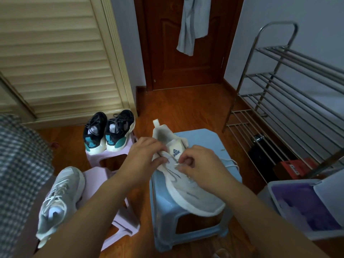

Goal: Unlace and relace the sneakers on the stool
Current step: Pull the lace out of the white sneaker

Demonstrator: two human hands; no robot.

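I have a white sneaker [188, 187] lying on the blue stool [204, 138], toe toward me and heel at the far end, tilted a little so its sole edge hangs over the near right corner. I judge it light and soft in the upper, with a thick foam sole that gives it enough stiffness to stay put while I pull. The lace [231, 163] is thin, limp and a bit slippery, so I would take it close to an eyelet, between thumb and fingertip, and steady the shoe by the collar or tongue, not the sole. My left hand [147, 155] sits at the left side of the throat, fingers curled onto the upper edge beside the tongue. My right hand [197, 164] is over the eyelet rows just near of the tongue label, fingers bent tight as if pinching a lace strand, though the strand itself is mostly hidden under my fingers, so I cannot be sure. A loose loop of lace trails off to the right, onto the stool top. Both hands touch the shoe, close together. Its grey mate [59, 200] lies on the pink stool [121, 216] at near left, well apart from my hands.
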